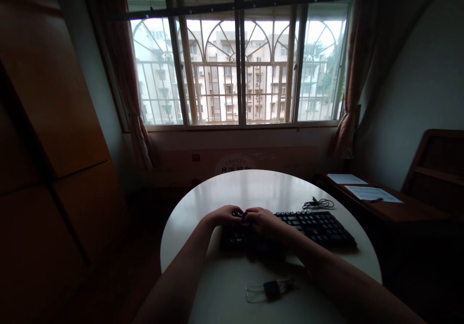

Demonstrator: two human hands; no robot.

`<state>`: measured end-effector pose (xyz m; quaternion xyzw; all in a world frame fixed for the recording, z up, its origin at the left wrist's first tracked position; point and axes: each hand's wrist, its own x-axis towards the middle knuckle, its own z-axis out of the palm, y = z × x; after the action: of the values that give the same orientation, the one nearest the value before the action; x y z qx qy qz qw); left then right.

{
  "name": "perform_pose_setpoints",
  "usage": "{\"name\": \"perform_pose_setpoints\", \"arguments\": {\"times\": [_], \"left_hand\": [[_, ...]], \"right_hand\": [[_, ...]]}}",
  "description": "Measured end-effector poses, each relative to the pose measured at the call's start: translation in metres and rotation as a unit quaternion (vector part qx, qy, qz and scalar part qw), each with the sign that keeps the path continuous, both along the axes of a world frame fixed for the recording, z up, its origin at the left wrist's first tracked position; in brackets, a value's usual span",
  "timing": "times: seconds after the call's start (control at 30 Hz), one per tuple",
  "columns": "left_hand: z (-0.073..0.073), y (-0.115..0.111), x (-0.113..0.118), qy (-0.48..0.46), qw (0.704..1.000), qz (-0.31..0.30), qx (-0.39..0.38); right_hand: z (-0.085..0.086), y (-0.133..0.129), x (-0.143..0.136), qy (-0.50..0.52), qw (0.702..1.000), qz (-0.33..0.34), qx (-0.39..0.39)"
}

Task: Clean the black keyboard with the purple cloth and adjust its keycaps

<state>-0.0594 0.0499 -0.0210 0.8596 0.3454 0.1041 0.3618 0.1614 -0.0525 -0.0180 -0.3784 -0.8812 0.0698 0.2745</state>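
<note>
A black keyboard (315, 227) lies across the round white table. Over its left part, my left hand (226, 214) and my right hand (264, 221) meet with fingers bent and closed. Between their fingertips is a small dark piece (245, 218) with a purplish tint, too dim and covered to name. My right forearm crosses in front of the keyboard's middle, and my hands hide several of its keys. Nearer to me on the tabletop rests a wire puller with a black block-shaped body (271, 290), its thin metal loops sticking out both sides, touched by neither hand.
Behind the keyboard's right half sits a coiled black cable (318, 203). The white table (195, 285) has a curved edge. To the right, a wooden surface (409, 210) carries paper sheets (373, 193) and a dark pen. A wooden cabinet stands left, a barred window ahead.
</note>
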Motion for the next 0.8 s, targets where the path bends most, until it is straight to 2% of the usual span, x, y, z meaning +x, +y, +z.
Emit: {"name": "perform_pose_setpoints", "arguments": {"times": [0.27,0.47,0.8], "left_hand": [[-0.0018,0.0003,0.0005,-0.004,1.0,0.003,0.008],[0.0025,-0.0032,0.0016,0.003,1.0,-0.001,0.016],[0.0015,-0.0021,0.0016,0.003,1.0,0.002,0.013]], "right_hand": [[-0.001,0.0012,0.0001,0.021,0.999,0.029,-0.002],[-0.0026,0.0016,-0.0009,0.015,1.0,0.01,0.005],[-0.0026,0.0033,0.0002,0.013,1.0,0.0,0.02]]}}
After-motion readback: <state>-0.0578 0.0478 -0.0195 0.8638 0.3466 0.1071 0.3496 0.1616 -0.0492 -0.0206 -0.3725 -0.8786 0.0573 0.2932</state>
